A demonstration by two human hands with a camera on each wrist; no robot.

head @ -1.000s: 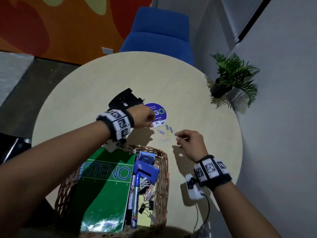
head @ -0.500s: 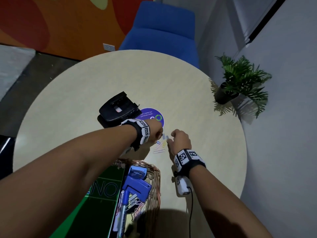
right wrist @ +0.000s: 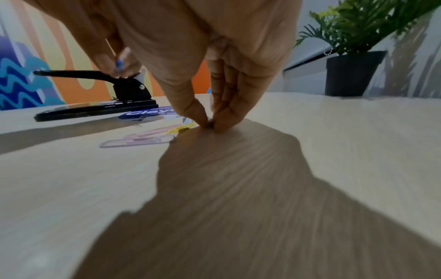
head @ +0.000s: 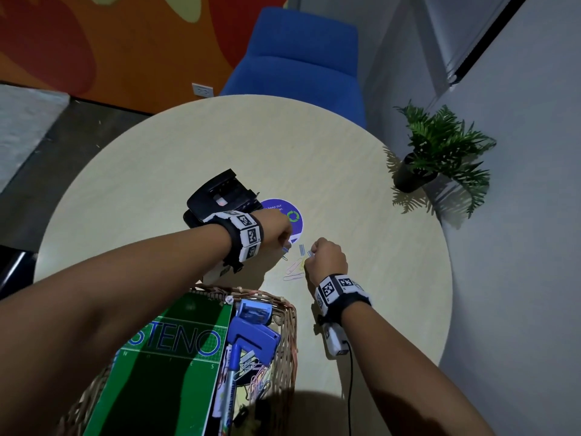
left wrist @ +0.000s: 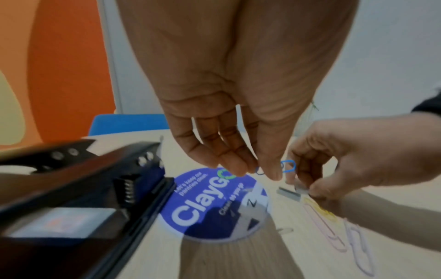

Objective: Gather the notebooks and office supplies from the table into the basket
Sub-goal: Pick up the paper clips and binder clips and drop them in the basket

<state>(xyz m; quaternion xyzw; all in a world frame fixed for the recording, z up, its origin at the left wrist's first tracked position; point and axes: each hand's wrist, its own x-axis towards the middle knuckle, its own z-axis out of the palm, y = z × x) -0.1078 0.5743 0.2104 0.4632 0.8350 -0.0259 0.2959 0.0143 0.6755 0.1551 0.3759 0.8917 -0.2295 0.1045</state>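
Note:
My left hand pinches a blue paper clip between thumb and fingers, just above the table beside the purple round sticker. My right hand has its fingertips down on the table, pinching a small grey staple strip. A second staple strip lies between the hands. Pink, yellow and lilac paper clips lie just in front of them. The wicker basket stands near me, holding a green steno notebook, a blue stapler, pens and clips.
A black hole punch sits on the round table behind my left wrist. A potted plant stands at the table's right edge by the wall. A blue chair is beyond the far edge.
Both hands have closed in on the small pile. The left has picked up the blue clip; the right has dropped to the table and pinched a staple strip.

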